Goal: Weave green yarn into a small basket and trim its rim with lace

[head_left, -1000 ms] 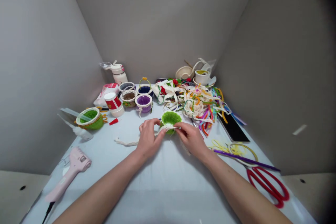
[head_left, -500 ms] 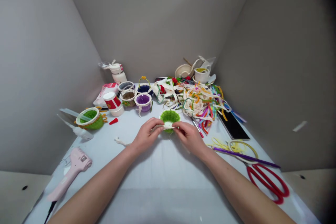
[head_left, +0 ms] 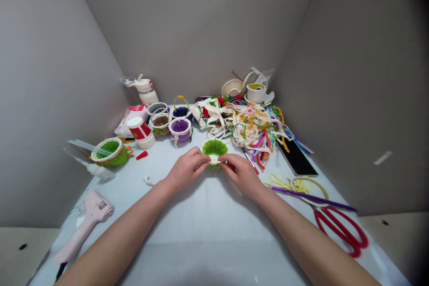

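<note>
In mid-frame, the left hand (head_left: 187, 167) and right hand (head_left: 241, 174) pinched a soft-looking white fabric strip (head_left: 214, 162) against a small round green basket (head_left: 215, 146), seemingly light, best steadied by its rim.

A single view looks out from the head, above and on the near side of the grip, facing forward and down; it sits far enough back to frame the left hand (head_left: 187, 169) and right hand (head_left: 241, 173) small, the table (head_left: 208, 228) all around the grip, and walls (head_left: 197, 27) beyond it and to both sides
</note>
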`<state>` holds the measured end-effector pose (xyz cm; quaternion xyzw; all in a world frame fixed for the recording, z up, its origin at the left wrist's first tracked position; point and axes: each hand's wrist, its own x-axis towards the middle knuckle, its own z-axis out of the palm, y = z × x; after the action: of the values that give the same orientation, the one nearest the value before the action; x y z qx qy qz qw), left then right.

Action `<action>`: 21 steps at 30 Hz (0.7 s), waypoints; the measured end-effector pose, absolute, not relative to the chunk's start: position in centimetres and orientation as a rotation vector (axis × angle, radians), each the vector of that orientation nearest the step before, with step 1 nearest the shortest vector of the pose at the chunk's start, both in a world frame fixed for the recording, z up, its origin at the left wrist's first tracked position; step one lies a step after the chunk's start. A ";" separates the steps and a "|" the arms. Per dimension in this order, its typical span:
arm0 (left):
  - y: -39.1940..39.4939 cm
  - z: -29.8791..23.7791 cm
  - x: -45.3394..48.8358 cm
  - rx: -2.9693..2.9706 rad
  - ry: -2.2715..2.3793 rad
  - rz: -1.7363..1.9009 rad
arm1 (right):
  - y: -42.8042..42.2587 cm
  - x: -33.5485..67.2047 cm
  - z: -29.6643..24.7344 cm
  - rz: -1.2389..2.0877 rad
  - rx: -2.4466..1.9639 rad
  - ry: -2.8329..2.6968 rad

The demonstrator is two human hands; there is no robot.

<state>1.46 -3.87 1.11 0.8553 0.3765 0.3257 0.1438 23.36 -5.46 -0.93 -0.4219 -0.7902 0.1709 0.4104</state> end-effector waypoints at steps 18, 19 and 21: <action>-4.3 0.9 2.6 2.680 1.122 0.980 | -5.7 22.2 -0.3 0.155 -1.094 -2.091; -4.2 0.8 2.7 2.696 1.096 0.989 | -5.7 22.3 -0.3 0.161 -1.095 -2.096; -4.0 0.7 2.9 2.723 1.056 1.018 | -5.7 22.3 -0.2 0.173 -1.103 -2.100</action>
<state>2.89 -4.03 0.74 0.8801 0.3413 0.3292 0.0244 22.29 -5.65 -0.23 -0.4304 -0.8193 0.0676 0.3726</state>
